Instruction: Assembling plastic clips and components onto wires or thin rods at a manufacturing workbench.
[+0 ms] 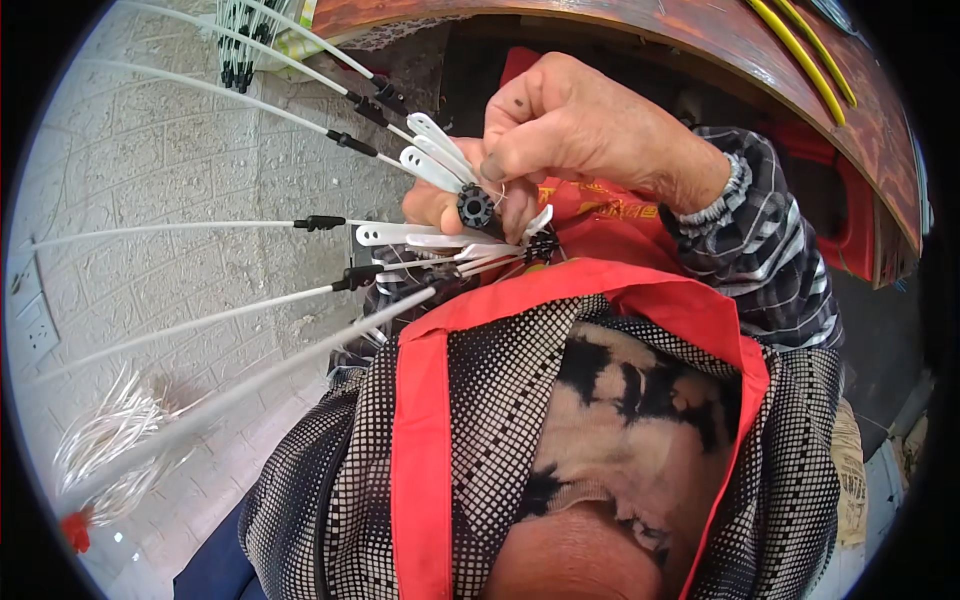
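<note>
1. Hub [476,208] — small black toothed plastic ring, held close before the chest, white ribs [250,228] fanning out leftward.
2. Right hand [570,130] fingers closed, pinching at the hub; left hand [430,207] mostly hidden behind it, grip cannot be told.
3. Likely light; ribs thin and springy — best held at the rigid hub.
4. Pale paving [150,150] below; wooden table edge [700,40] above.

Around the wooden tabletop [620,40]

Yellow tubing [800,55] lies curved along the tabletop's far right edge. Below the tabletop's left end spreads a pale brick-patterned floor [170,180]; a bundle of white rods with black tips [238,45] stands just left of that end. Far below-left of the tabletop, loose white wire strands [110,440] lie heaped beside a small red piece [75,530].
</note>
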`<state>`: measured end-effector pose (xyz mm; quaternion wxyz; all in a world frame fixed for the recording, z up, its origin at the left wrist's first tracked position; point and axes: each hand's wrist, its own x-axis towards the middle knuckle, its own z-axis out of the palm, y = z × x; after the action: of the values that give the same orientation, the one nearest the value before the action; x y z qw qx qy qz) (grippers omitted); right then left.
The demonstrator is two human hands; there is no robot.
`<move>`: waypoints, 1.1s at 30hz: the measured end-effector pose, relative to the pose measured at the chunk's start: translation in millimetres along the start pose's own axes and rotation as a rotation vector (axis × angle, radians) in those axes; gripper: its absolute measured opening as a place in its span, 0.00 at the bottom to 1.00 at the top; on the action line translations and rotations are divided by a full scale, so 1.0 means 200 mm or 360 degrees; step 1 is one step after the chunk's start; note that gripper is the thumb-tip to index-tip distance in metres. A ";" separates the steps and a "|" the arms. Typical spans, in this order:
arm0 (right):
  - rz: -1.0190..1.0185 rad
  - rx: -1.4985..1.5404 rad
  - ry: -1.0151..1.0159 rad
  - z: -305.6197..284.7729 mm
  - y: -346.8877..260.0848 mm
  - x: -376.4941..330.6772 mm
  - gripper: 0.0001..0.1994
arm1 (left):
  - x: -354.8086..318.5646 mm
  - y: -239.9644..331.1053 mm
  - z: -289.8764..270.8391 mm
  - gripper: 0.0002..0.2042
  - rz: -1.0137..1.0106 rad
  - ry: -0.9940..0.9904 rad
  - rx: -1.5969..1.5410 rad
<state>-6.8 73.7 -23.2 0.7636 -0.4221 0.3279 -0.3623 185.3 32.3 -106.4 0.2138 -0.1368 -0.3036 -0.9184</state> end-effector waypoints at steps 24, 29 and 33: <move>-0.1130 -0.0942 0.0154 -0.12 0.08 -0.04 0.10 | 0.07 0.02 0.02 0.17 0.0029 0.0245 0.0162; -0.1172 -0.0941 0.0192 -0.10 0.08 -0.03 0.11 | 0.01 0.08 -0.04 0.18 -0.0268 0.0159 -0.0056; -0.1139 -0.0886 0.0103 -0.08 0.07 -0.03 0.13 | 0.01 0.09 -0.04 0.19 -0.0403 0.0151 0.0206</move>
<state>-18.9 77.3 -41.2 0.4369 -0.6866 0.2701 -0.5145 191.3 13.2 -102.6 0.1188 -0.0397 -0.3666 -0.9219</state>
